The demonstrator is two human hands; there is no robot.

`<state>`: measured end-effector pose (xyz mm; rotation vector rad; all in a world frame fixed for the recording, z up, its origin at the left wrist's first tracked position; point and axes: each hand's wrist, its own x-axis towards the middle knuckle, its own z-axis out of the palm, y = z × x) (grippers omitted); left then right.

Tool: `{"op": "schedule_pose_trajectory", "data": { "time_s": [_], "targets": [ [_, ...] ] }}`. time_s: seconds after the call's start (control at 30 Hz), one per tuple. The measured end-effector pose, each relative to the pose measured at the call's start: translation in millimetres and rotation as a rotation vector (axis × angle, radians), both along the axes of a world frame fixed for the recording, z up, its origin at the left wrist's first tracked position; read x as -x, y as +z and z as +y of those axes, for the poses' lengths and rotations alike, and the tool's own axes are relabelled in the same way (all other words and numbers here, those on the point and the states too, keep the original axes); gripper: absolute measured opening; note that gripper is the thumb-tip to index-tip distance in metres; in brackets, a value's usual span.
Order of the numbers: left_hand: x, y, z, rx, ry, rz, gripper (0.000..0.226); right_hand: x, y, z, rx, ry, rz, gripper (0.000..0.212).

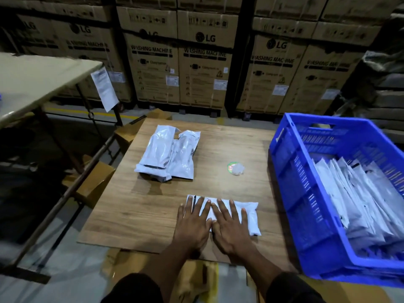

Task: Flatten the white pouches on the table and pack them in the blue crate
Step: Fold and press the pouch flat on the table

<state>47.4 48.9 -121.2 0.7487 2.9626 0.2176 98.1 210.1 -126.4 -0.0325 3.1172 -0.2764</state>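
both hands, left hand (193, 224) and right hand (231, 226), lie spread flat on a white pouch (248, 212) at the wooden table (218, 138) near edge. more pouches (168, 153) lie farther back; others fill the blue crate (306, 193). cartons (205, 62) behind read "lg washing machine"; a round sticker's (235, 168) print is perhaps too blurred to read.

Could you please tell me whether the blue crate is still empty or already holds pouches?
Partly filled: the blue crate holds a row of white pouches leaning in its near half.
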Motion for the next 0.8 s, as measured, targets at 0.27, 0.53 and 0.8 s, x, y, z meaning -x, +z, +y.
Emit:
{"op": "schedule_pose_trajectory", "data": {
  "time_s": [0.27,0.53,0.8],
  "targets": [
    [-0.6,-10.1,-0.6,-0.053,0.001,0.032,0.060,2.7,0.4,-4.0,-0.044,-0.122,0.034,0.056],
    [0.8,-13.0,-2.4,-0.069,-0.008,0.008,0.063,0.6,-3.3,1.7,-0.048,-0.162,-0.004,0.064],
    [-3.8,-12.1,-2.3,-0.077,-0.011,0.052,0.065,-14.3,0.5,16.4,-0.075,-0.245,0.018,0.069]
  ]
}}
